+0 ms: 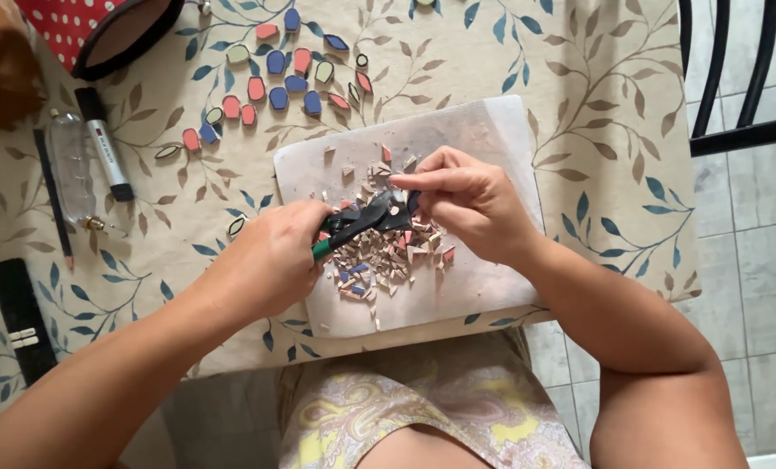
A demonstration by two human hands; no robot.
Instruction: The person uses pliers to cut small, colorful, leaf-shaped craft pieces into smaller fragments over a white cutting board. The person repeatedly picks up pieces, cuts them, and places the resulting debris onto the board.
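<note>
My left hand (266, 256) grips the green-handled black nippers (366, 219), whose jaws point right over a white paper sheet (492, 139). Pinched in the fingers of my right hand (470, 198) is a small tile piece, held at the jaws; the piece itself is mostly hidden. Below the nippers lies a heap of tile chips (388, 260) in pink, blue and cream.
Shaped pink and blue tile pieces (275, 82) lie in rows on the leaf-patterned tablecloth (596, 78). A marker (106, 143), a clear plastic bottle (71, 169), a pencil (53, 200) and a black case (21, 317) sit at left. A black chair (744, 69) stands at right.
</note>
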